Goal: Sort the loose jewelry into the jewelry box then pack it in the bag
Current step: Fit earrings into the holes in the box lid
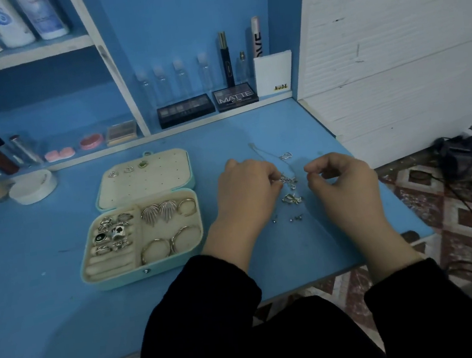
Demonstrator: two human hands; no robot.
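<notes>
Found the jewelry box [165, 269] lying open on the blue counter [33, 278], lid flat behind the tray. Counted three studs [128, 169] pinned in the lid: two silver hearts, one green. Noted the tray's left rolls crowded with silver rings [113, 232], too tangled to count; the upper right compartment with two fan-shaped earrings [160, 212] and one gold ring [187, 206]; the lower right with two large gold hoops [171, 243]. Saw the loose jewelry [289, 190] heaped right of the box, apart from it, between both hands. Caught the left hand [245, 192] pinching into the heap. Caught the right hand [344, 177] curled, thumb against forefinger; could not tell whether a chain ran between them. Marked the counter's right edge just past the right hand, the near edge under both forearms, bare counter left of the box.
</notes>
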